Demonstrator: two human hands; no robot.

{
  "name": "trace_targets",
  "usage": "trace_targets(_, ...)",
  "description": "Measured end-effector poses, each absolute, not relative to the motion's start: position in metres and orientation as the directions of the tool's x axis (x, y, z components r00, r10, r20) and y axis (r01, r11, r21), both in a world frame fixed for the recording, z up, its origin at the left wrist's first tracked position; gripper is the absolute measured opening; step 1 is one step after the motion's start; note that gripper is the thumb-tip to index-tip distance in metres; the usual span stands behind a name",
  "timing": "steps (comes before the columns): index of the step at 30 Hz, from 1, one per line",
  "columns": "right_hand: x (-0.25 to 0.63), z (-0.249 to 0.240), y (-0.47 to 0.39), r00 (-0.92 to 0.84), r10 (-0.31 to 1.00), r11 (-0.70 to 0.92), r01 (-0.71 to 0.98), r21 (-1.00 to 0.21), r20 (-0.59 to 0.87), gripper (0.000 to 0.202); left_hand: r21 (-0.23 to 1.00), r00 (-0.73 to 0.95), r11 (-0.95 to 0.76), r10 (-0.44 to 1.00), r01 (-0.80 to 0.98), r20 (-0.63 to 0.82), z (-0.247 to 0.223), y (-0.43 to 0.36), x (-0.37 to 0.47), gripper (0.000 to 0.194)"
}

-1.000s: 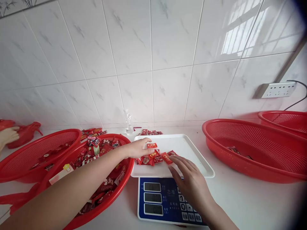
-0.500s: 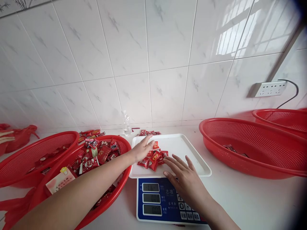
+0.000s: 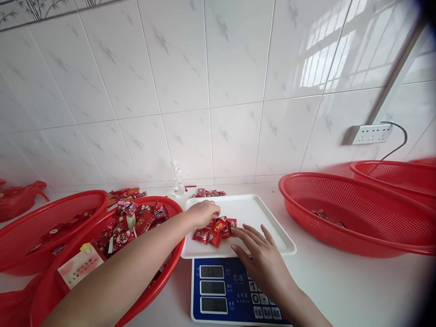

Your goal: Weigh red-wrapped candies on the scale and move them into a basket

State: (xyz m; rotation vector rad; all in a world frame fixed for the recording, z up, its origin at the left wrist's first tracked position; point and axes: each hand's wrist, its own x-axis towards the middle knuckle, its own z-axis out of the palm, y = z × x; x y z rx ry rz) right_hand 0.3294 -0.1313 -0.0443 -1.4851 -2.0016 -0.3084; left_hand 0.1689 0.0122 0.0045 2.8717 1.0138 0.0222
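A small heap of red-wrapped candies (image 3: 216,231) lies on the white tray (image 3: 262,222) of a scale. My left hand (image 3: 205,213) is over the back of the heap, its fingers curled closed; whatever they hold is hidden. At the heap's right side, my right hand (image 3: 260,250) is open, fingers spread, with a fingertip by the nearest candy. Below the tray, the scale's blue panel (image 3: 213,265) has three displays and a keypad partly covered by my right hand. Under my left forearm stands a red basket (image 3: 175,254) of mixed red packets.
Another red basket (image 3: 85,198) stands at the far left. On the right is a large red basket (image 3: 340,240) with a few packets inside. A clear plastic bottle (image 3: 177,179) and loose red packets (image 3: 208,193) sit by the tiled wall, which carries a power strip (image 3: 371,135).
My left hand's fingers have gone from spread to curled over the heap. My right hand stays open beside the candies. The camera view has shifted slightly.
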Motion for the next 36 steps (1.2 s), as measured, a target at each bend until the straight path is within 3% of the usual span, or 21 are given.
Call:
trace_targets(2,0.330,-0.044,-0.132,-0.169,0.763,0.347,0.922,-0.175,0.624,0.029,0.141,0.724,-0.717,0.690,0.682,0.002,0.007,0.013,0.165,0.024)
trace_targets(5,0.330,-0.042,-0.134,-0.160,0.737,0.358,0.917,-0.178,0.657,0.027,0.301,0.635,-0.624,0.769,0.721,0.071,0.012,0.008,0.157,0.030)
trace_targets(9,0.329,-0.041,-0.135,-0.157,0.717,0.370,0.912,-0.180,0.679,0.025,0.447,0.602,-0.550,0.798,0.706,0.030,0.019,-0.011,0.145,0.043)
trace_targets(14,0.328,-0.045,-0.134,-0.175,0.719,0.368,0.917,-0.154,0.672,0.026,0.385,0.725,-0.641,0.678,0.664,-0.123,0.016,-0.035,0.137,0.061)
trace_targets(19,0.329,-0.051,-0.132,-0.206,0.709,0.391,0.911,-0.132,0.675,0.029,0.325,0.745,-0.692,0.665,0.645,-0.061,0.013,-0.045,0.141,0.037)
trace_targets(24,0.330,-0.052,-0.131,-0.211,0.704,0.406,0.903,-0.141,0.678,0.030,0.259,0.753,-0.747,0.651,0.612,0.096,0.016,-0.046,0.146,0.018)
trace_targets(27,0.330,-0.050,-0.131,-0.206,0.698,0.413,0.898,-0.151,0.685,0.029,0.340,0.710,-0.721,0.681,0.604,0.182,0.020,-0.045,0.146,0.019)
trace_targets(33,0.330,-0.045,-0.133,-0.176,0.711,0.404,0.895,-0.189,0.681,0.026,0.607,0.536,-0.509,0.829,0.610,0.157,0.039,-0.040,0.130,0.030)
trace_targets(36,0.328,-0.042,-0.134,-0.163,0.709,0.419,0.880,-0.223,0.687,0.025,0.624,0.533,-0.494,0.834,0.606,0.142,0.044,-0.047,0.123,0.030)
